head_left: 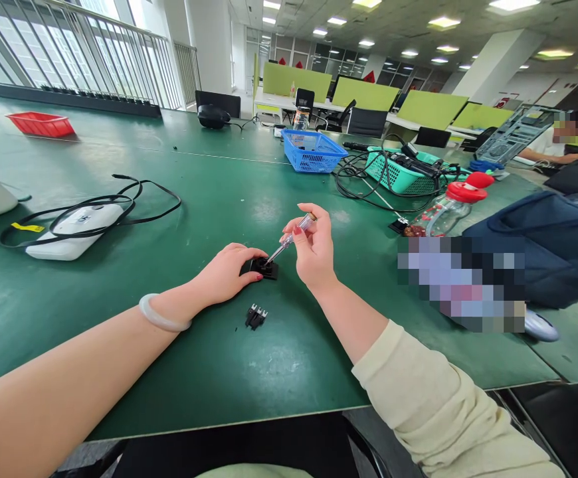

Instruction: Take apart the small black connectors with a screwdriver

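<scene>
A small black plastic part (270, 271) lies on the green table, gripped at its left end between the thumb and fingers of my left hand (228, 273). My right hand (316, 249) is closed around the clear handle of a screwdriver (289, 242). The screwdriver slants down to the left, and its tip meets the top of the black part. Whether the tip sits in a screw is too small to see. Nearer to me lies a separate black piece with metal prongs (256, 317), touched by neither hand.
A white device with a black cable (77, 229) lies at left. Farther back are a red tray (40, 124), a blue basket (313, 151) and a green basket (398, 174) heaped with cables. At right stand a red-lidded jar (451, 209) and a dark blue bag (543, 245). Another person sits far right.
</scene>
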The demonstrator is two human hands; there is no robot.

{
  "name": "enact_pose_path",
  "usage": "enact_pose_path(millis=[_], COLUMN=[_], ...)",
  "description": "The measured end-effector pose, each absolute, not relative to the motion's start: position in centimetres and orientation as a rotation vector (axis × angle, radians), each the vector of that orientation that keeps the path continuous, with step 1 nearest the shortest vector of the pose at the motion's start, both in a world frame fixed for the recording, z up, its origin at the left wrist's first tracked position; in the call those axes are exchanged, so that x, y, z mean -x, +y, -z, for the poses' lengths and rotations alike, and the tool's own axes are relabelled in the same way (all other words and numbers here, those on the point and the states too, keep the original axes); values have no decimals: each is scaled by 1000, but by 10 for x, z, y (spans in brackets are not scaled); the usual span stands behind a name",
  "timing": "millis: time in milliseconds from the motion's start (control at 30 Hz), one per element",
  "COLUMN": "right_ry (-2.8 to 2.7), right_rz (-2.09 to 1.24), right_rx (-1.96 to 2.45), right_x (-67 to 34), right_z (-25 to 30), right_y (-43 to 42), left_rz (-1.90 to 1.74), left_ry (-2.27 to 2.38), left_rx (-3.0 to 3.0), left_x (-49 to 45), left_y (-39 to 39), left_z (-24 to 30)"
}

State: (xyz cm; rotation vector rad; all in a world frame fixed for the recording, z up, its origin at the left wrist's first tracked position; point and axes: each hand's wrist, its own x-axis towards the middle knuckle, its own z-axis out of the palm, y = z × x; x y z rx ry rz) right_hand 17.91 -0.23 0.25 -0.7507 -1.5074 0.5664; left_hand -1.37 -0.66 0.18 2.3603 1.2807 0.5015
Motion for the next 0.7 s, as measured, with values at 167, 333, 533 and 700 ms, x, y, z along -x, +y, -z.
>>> enact_pose_path(millis=[167, 333, 533, 700], right_ry=[-1517, -1519, -1597, -1632], right_rz=[-539, -521, -585, -507], right_rx=[759, 752, 810, 888], right_x=[-179, -178, -175, -175], right_z=[-5, -4, -4, -8], right_y=[-4, -5, -6, -5], left_rz=[-495, -490, -493, -514], left_ry=[1290, 1293, 1288, 1293], left_rx=[-2352, -2355, -2361, -2367], left_x=[15, 14, 14, 14], left_y=[-6, -6, -6, -7], left_z=[0, 0, 0, -1])
